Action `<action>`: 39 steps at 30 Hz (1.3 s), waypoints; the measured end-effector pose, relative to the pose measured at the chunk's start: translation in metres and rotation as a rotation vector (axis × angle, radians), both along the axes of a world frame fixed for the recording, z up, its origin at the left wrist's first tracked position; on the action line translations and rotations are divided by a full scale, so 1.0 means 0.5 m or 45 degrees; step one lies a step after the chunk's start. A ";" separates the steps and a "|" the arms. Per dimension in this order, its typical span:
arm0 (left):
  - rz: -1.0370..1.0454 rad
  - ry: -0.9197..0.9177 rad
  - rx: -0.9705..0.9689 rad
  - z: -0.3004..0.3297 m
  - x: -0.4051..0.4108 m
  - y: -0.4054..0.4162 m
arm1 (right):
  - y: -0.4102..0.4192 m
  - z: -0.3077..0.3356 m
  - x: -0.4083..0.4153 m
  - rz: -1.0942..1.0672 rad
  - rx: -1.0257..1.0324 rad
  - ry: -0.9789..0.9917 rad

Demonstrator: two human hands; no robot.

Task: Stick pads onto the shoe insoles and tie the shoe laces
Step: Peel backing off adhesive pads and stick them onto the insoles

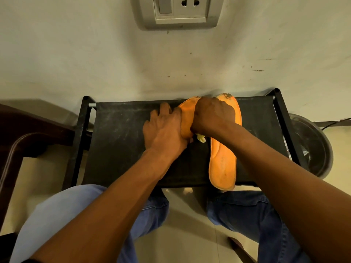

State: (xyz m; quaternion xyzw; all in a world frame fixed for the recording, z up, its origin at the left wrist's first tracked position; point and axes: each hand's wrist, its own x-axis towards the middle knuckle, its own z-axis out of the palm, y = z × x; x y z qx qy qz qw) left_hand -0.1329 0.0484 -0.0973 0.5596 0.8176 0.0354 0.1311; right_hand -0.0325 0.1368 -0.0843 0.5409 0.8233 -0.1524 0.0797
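Two orange insoles lie on a black fabric stool [121, 141]. The right insole [223, 164] stretches from the stool's back edge to its front edge. The left insole [187, 112] is mostly covered by my hands. My left hand [165, 128] lies flat, fingers spread, pressing on the left insole's edge and the stool top. My right hand [212, 114] is curled into a fist and presses down across both insoles near their far ends. A small pale yellow piece [201, 138], perhaps a pad or backing, peeks out below my right wrist.
The stool stands against a pale wall [133, 63] with a socket plate [178, 12] above. A dark wooden chair [28, 137] is on the left, and a round dark bin [311, 147] on the right. My knees in blue jeans [243, 209] sit below the stool's front edge.
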 end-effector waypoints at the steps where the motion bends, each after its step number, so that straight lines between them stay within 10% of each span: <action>1: -0.002 -0.009 -0.004 0.001 0.000 -0.001 | 0.003 0.003 0.004 -0.026 0.058 -0.003; 25: -0.089 0.011 -0.006 0.047 -0.006 0.005 | 0.135 0.047 0.071 -0.344 -0.122 0.542; 39: 0.167 -0.816 0.208 0.114 -0.066 0.016 | 0.143 0.051 0.075 -0.334 -0.066 0.575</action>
